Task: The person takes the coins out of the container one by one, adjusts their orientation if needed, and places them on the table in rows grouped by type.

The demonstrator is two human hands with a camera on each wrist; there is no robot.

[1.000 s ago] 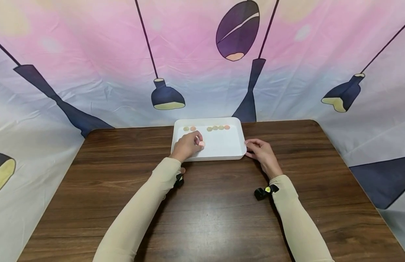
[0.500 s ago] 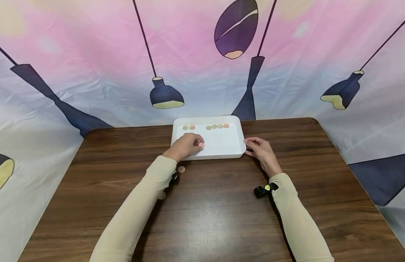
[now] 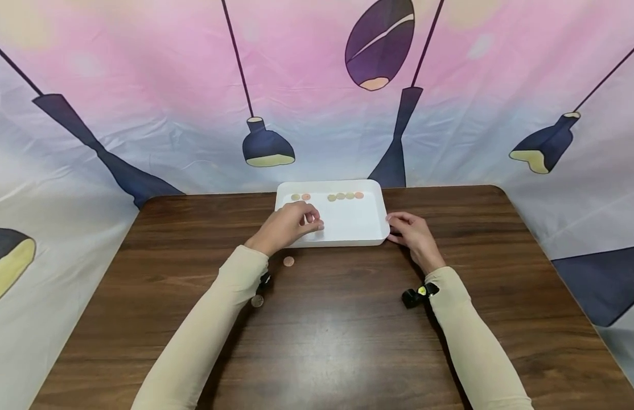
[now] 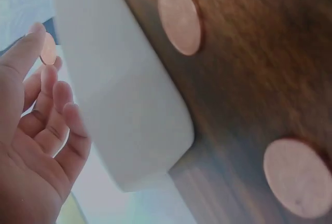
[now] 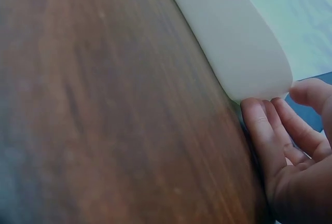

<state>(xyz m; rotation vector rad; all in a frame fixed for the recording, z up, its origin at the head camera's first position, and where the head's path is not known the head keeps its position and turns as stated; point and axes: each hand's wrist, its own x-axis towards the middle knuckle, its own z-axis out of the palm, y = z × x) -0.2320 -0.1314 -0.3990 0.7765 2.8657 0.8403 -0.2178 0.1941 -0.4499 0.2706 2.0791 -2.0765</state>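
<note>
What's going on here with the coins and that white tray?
A person sits at a wooden table. Their left hand reaches over the near edge of a white tray, and the right hand touches the tray's right corner. Six coins lie in a row along the tray's far side. Two more coins lie on the table by the left forearm.

Tray (image 3: 370,228) sits at counter (image 3: 348,330) far edge, centred. Row of coins (image 3: 345,196) lies along tray's far wall. Left hand (image 3: 288,225) over tray's near-left corner; right hand (image 3: 411,233) touches its near-right corner. Two coins (image 3: 288,261) on counter before tray.
</note>
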